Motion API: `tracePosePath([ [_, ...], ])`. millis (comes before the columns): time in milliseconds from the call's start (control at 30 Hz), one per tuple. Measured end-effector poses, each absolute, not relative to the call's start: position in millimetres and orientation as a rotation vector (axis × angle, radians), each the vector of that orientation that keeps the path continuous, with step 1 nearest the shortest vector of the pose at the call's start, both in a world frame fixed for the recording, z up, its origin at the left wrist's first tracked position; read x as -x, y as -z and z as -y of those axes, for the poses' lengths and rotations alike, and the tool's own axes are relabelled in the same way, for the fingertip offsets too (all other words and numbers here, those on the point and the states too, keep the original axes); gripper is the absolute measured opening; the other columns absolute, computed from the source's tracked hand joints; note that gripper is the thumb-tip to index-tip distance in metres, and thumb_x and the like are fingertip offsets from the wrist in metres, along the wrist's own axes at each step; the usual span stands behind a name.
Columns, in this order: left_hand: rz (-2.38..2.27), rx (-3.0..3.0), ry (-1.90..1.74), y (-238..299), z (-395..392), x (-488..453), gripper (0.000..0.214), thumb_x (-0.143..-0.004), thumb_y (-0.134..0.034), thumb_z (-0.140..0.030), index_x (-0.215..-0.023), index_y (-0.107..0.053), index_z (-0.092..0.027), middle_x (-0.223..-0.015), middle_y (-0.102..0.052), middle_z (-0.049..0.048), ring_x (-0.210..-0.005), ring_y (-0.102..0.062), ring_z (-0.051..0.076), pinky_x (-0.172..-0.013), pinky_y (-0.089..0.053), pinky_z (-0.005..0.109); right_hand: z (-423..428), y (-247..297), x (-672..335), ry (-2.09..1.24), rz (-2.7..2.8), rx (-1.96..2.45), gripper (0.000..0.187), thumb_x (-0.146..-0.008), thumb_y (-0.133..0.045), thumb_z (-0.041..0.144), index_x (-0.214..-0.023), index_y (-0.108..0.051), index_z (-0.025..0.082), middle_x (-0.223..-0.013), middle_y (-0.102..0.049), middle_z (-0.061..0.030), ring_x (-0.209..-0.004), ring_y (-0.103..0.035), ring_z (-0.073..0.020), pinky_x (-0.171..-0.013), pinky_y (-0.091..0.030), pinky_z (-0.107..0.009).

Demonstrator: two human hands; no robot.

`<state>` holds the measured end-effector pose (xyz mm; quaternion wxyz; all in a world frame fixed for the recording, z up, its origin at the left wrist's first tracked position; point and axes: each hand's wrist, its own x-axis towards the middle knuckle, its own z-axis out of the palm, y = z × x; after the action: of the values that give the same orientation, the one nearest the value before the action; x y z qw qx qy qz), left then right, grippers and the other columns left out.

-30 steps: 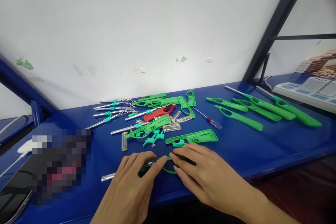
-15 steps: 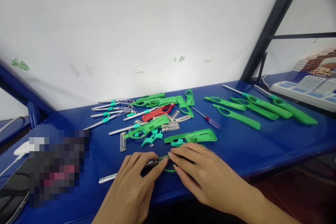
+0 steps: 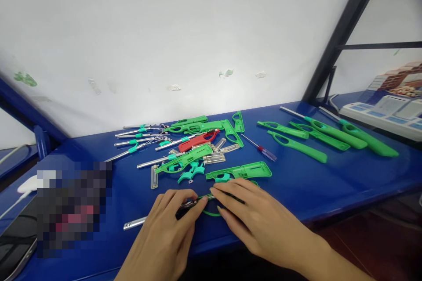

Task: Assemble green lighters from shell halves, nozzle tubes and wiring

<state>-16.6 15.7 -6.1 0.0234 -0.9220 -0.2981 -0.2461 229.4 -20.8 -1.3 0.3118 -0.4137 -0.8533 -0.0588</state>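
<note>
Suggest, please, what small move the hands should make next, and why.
Probably a gentle press on the green handle part by the right hand, since that hand curls over it and the left hand lies across the metal tube.

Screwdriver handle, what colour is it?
Handle: red near the shaft, see-through purple behind. Best in head view.

From where I am standing, I am finding no legible text, brand, number or sign, the white blue-panelled object [image 3: 379,116] at the right included.
</note>
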Motion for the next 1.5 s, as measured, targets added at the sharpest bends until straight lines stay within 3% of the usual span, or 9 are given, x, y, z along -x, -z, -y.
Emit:
tracePosePath([
  [200,0.931,2.861,0.786,5.8,-15.5,16.9,0.056,-0.104,-0.047,-0.003,-0.153,-0.055,-0.03,-0.125,-0.064,0.0095,-0.108,-0.062,0.025,-0.088,-0.059,0.043,24.3,2.6,-232.1,0.068,2.188,1.141,0.028,-0.111,-0.049,0.021,-0.123,-0.074,0.016,-0.116,-0.076,-0.0119,-0.104,-0.075,-0.0275,-0.09,-0.066,-0.046],
  [567,1.003,2.912,0.751,6.4,-16.2,15.9,0.058,-0.106,-0.045,-0.005,-0.157,-0.048,-0.033,-0.127,-0.062,0.0086,-0.111,-0.061,0.024,-0.091,-0.06,0.042,22.6,-0.7,-231.1,0.035,2.216,1.14,0.028,-0.11,-0.048,0.019,-0.12,-0.074,0.015,-0.114,-0.073,-0.0116,-0.104,-0.071,-0.0267,-0.093,-0.063,-0.045],
  [867,1.027,2.917,0.742,7.7,-13.0,15.5,0.059,-0.104,-0.044,-0.003,-0.156,-0.049,-0.032,-0.125,-0.063,0.0084,-0.105,-0.062,0.024,-0.087,-0.061,0.041,22.3,1.4,-230.0,0.157,2.203,1.082,0.025,-0.108,-0.052,0.015,-0.118,-0.075,0.013,-0.104,-0.075,-0.0103,-0.094,-0.072,-0.026,-0.083,-0.061,-0.044],
  [1500,0.983,2.906,0.764,5.7,-12.8,16.2,0.059,-0.102,-0.045,0.0,-0.151,-0.055,-0.031,-0.124,-0.064,0.0081,-0.105,-0.064,0.023,-0.087,-0.062,0.04,23.0,-0.2,-230.5,0.143,2.227,1.088,0.022,-0.109,-0.052,0.014,-0.112,-0.074,0.016,-0.108,-0.076,-0.0086,-0.102,-0.072,-0.0256,-0.092,-0.06,-0.044],
])
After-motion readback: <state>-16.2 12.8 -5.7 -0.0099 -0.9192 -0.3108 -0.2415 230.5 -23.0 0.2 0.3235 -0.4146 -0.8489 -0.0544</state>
